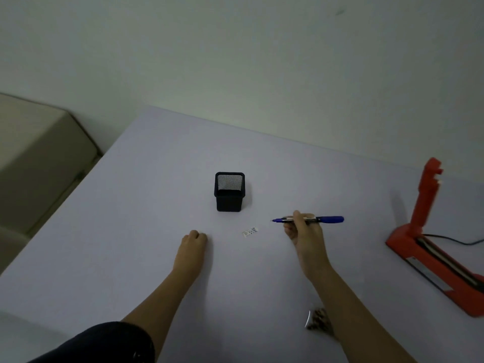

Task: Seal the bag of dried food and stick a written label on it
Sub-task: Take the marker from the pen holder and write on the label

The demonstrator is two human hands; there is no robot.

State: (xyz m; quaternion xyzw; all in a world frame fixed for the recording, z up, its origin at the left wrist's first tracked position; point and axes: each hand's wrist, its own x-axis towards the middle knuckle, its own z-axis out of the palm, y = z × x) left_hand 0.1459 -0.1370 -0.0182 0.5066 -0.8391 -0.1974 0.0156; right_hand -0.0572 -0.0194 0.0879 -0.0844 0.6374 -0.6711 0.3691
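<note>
Small white label with blue writing, flat on table, blue pen just right

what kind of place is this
Probably a plain indoor packing desk: a red heat sealer and mesh pen holder on a lilac table against a blank wall, pen in the right hand.

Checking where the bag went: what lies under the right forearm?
Part of the bag sticks out: a silvery edge and brown speckled contents. The right forearm covers the rest, so its seal cannot be seen.
</note>
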